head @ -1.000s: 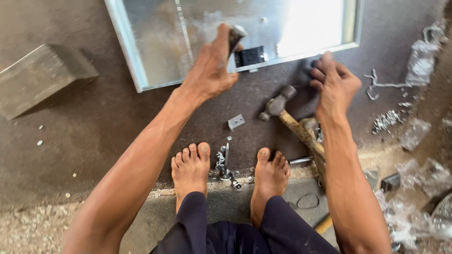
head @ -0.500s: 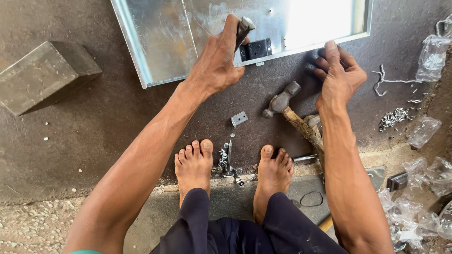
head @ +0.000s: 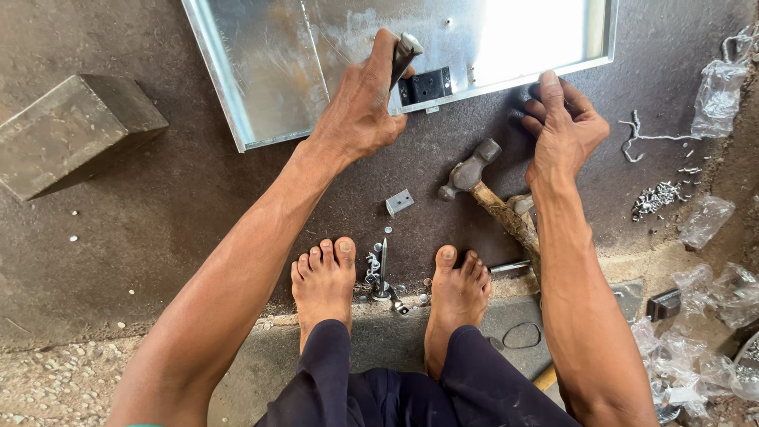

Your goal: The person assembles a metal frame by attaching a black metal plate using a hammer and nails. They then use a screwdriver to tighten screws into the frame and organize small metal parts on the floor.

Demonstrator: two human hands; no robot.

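Panel: a shiny galvanised sheet-metal tray with folded rims (head: pixel 269 71) lay at twelve o'clock on the dark floor.
Bracket: a small black plate (head: pixel 427 85) sat at the tray's near rim; whether it was fastened could not be told.
Left hand (head: pixel 360 107): closed around a short metal punch (head: pixel 405 49), tip by the bracket.
Right hand (head: pixel 565 126): fingers loosely curled, pressing the rim at one o'clock, holding nothing.
Unused: wooden-handled hammer (head: pixel 482 186) and a loose grey bracket (head: pixel 399 202) lay between the arms.
Packaging: clear crumpled plastic bags (head: pixel 715 87) from two to five o'clock; no labels legible.
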